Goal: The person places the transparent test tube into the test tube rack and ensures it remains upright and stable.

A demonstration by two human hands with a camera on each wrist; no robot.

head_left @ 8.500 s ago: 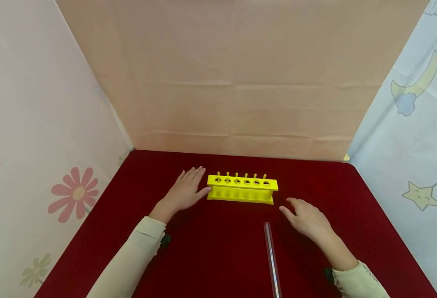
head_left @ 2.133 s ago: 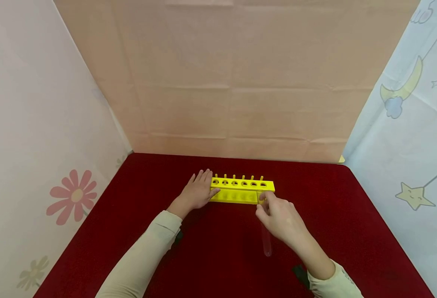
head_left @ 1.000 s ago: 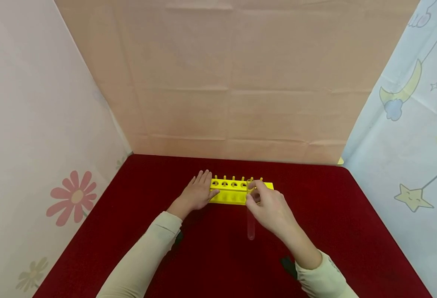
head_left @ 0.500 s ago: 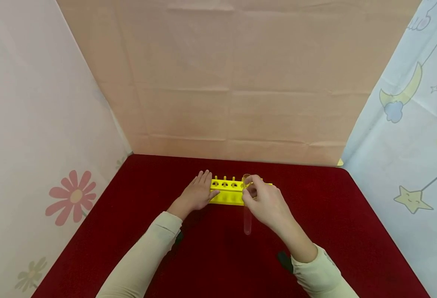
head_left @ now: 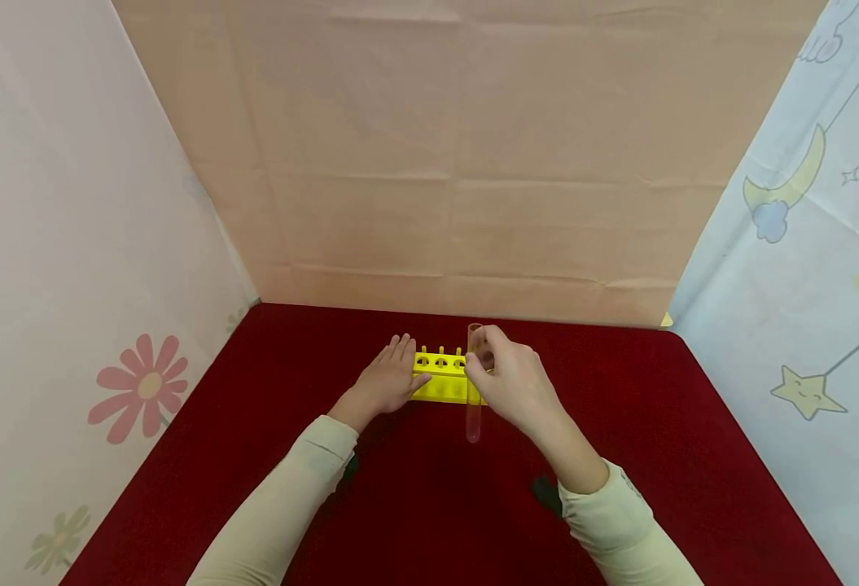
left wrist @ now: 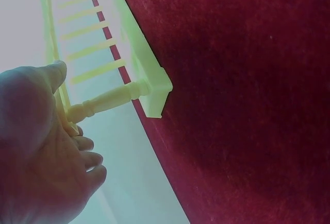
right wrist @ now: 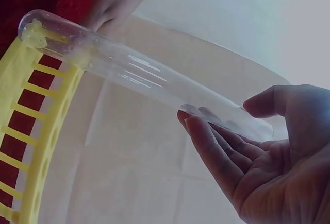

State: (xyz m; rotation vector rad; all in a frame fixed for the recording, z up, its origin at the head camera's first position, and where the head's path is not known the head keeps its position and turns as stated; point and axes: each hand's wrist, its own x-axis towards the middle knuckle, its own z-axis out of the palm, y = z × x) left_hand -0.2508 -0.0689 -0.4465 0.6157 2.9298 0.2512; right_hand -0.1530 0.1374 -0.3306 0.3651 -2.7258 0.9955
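Note:
A yellow test tube rack stands on the dark red tabletop. My left hand rests against its left end, fingers straight and thumb at the front; in the left wrist view that thumb touches the top plate's end. Near its mouth, my right hand pinches a clear test tube between thumb and fingers. The tube is upright in the head view, in front of the rack, its rounded bottom off the table. In the right wrist view, the tube looks empty. My right hand hides the rack's right part.
A plain tan sheet closes off the back of the table. Printed sheets hang at both sides, flowers on the left and a star on the right. Several yellow pegs rise behind the rack's holes.
Earlier the tube lay on the table and the right hand was apart from it. Over the last two seconds the right hand has moved the tube left and up. The left hand has stayed still.

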